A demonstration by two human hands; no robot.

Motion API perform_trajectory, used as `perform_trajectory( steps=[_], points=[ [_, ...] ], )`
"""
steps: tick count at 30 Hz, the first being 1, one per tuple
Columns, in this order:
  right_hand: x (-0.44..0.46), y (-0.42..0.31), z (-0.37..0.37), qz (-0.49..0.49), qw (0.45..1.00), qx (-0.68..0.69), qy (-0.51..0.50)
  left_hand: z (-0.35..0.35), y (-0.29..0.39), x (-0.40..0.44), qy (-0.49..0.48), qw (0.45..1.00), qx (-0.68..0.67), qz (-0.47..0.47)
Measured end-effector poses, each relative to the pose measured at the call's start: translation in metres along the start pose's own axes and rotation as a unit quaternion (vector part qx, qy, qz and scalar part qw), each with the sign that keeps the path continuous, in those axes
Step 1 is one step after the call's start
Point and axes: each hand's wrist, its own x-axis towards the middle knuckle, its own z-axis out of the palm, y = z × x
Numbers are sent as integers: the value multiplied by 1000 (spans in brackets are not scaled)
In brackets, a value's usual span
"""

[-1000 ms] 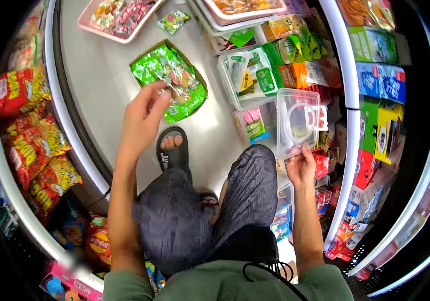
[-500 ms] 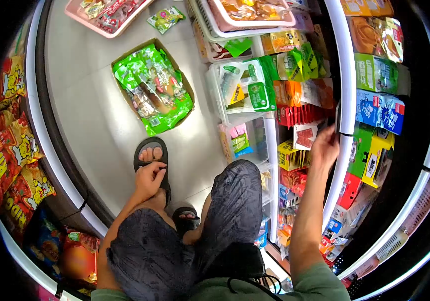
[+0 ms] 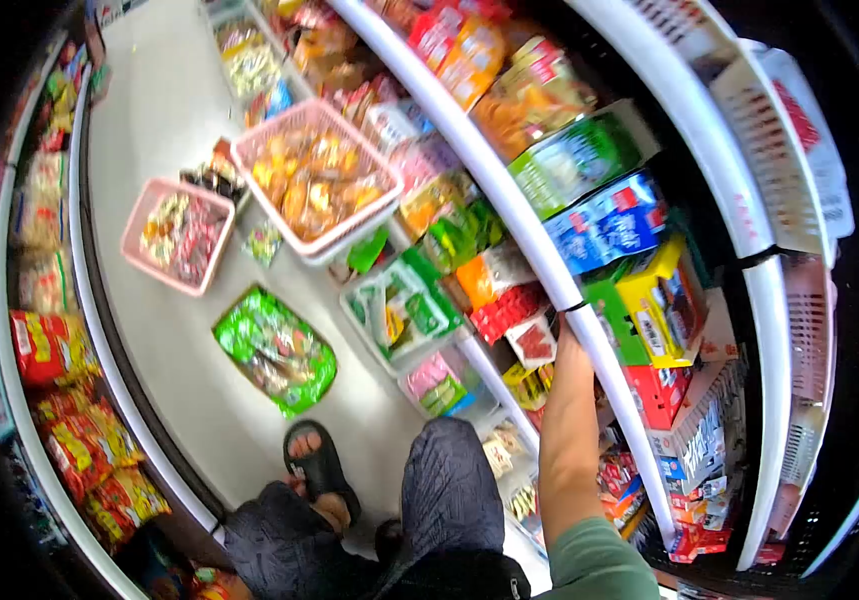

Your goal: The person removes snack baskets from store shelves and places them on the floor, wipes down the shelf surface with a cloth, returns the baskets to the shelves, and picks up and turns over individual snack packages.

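Observation:
My right forearm (image 3: 571, 440) reaches up into the shelf on the right; the hand is hidden behind the white shelf edge (image 3: 519, 240). Nearest to it are a white packet with a red picture (image 3: 532, 341) and red packets (image 3: 505, 312). Of my left hand only a bit of skin, perhaps fingertips (image 3: 296, 485), shows beside the black sandal (image 3: 323, 468), the rest behind my knee. On the floor in front lies a green snack bag (image 3: 274, 350) in a shallow box. The clear tub (image 3: 401, 305) with green and white packs stands right of it.
A pink basket of orange-wrapped snacks (image 3: 389, 192) stands on stacked tubs, with a smaller pink basket (image 3: 139, 235) to its left. Red and yellow snack bags (image 3: 89, 450) line the left shelf. Blue packs (image 3: 604, 225) and a yellow box (image 3: 654, 305) fill the right shelf.
The clear lid held in my right hand earlier is out of sight. That hand has gone behind the shelf edge. My left hand has dropped from the green bag to beside my foot. The view has shifted.

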Motion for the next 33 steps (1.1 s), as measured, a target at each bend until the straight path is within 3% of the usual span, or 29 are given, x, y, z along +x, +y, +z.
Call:
perform_trajectory(
  steps=[7, 12, 13, 14, 15, 17, 18, 19, 20, 21, 22, 24, 25, 26, 27, 28, 29, 30, 31, 32, 33],
  points=[
    [-25, 14, 4, 8, 999, 13, -33, -21, 20, 12, 32, 999, 16, -27],
    [-120, 33, 4, 48, 973, -137, -180, -35, 43, 22, 55, 997, 27, -44],
    [-139, 30, 1, 68, 943, -211, -248, -38, 48, 23, 59, 997, 30, -45],
    [-159, 25, -4, 159, 920, -253, -253, -41, 54, 24, 66, 996, 33, -41],
    [-153, 39, -37, 141, 887, -339, -278, -45, 62, 25, 72, 996, 37, -37],
    [-219, 11, -22, 197, 736, -533, -368, -55, 84, 22, 90, 995, 45, -18],
    [-240, 2, -18, 220, 688, -563, -401, -58, 101, 20, 100, 994, 49, 1],
    [-264, -9, -13, 234, 684, -561, -404, -59, 126, 16, 109, 992, 52, 29],
    [-271, -12, -26, 221, 650, -604, -405, -60, 156, 13, 117, 989, 57, 67],
    [-310, -37, 8, 307, 650, -571, -395, -58, 192, 8, 123, 984, 63, 110],
    [-319, -42, -6, 346, 676, -519, -392, -55, 233, -1, 127, 976, 75, 163],
    [-352, -78, 8, 355, 655, -523, -415, -37, 339, -23, 136, 927, 146, 317],
    [-368, -97, 18, 358, 660, -517, -412, -22, 392, -33, 109, 931, 97, 336],
    [-380, -118, 28, 361, 662, -512, -412, -7, 459, -59, 95, 907, 142, 385],
    [-391, -143, 40, 265, 631, -575, -448, 13, 515, -76, 79, 894, 112, 426],
    [-402, -167, 50, 169, 590, -630, -476, 31, 572, -98, 95, 845, 126, 511],
    [-411, -190, 59, 139, 569, -665, -462, 42, 624, -110, 53, 828, 156, 535],
    [-417, -211, 61, 141, 601, -652, -440, 56, 671, -125, 31, 823, 165, 543],
    [-425, -234, 67, 154, 645, -625, -412, 71, 731, -161, 65, 725, 178, 662],
    [-455, -265, 112, 141, 658, -637, -376, 83, 775, -181, 37, 724, 174, 667],
    [-457, -282, 103, 115, 670, -643, -353, 98, 815, -196, 22, 731, 170, 661]
  ],
)
